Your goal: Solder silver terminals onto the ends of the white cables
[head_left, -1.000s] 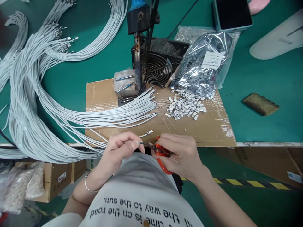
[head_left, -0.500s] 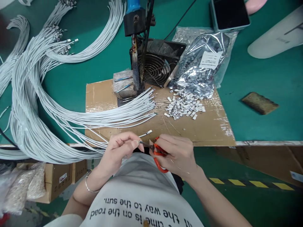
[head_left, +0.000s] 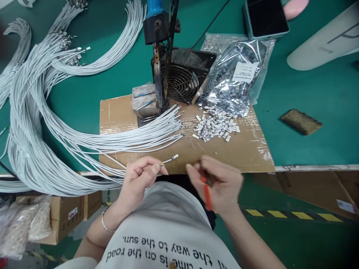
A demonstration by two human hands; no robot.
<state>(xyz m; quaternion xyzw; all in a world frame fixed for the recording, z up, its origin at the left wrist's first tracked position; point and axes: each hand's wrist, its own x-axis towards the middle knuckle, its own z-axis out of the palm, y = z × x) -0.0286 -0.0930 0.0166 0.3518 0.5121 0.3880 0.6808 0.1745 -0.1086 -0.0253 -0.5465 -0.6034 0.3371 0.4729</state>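
Note:
My left hand (head_left: 141, 178) pinches the end of a thin white cable (head_left: 161, 164) near the front edge of a cardboard sheet (head_left: 241, 149). My right hand (head_left: 220, 183), blurred by motion, is closed round orange-handled scissors (head_left: 206, 192), a short way right of the cable end. Another cable tip with a metal terminal (head_left: 175, 157) lies on the cardboard just above my hands. A bundle of white cables (head_left: 117, 136) fans across the cardboard's left half. A pile of small metal terminals (head_left: 214, 127) lies to the right of the cable ends.
A soldering stand with a blue handle (head_left: 157, 22) and a black fan (head_left: 183, 76) sit behind the cardboard. A clear bag of terminals (head_left: 235, 82), a phone (head_left: 266, 16) and a brown sponge (head_left: 301, 121) lie on the green bench. Cardboard boxes (head_left: 66, 215) stand below left.
My right hand has pulled the scissors away from the cable end and swung to the right, now blurred. My left hand keeps its pinch on the cable.

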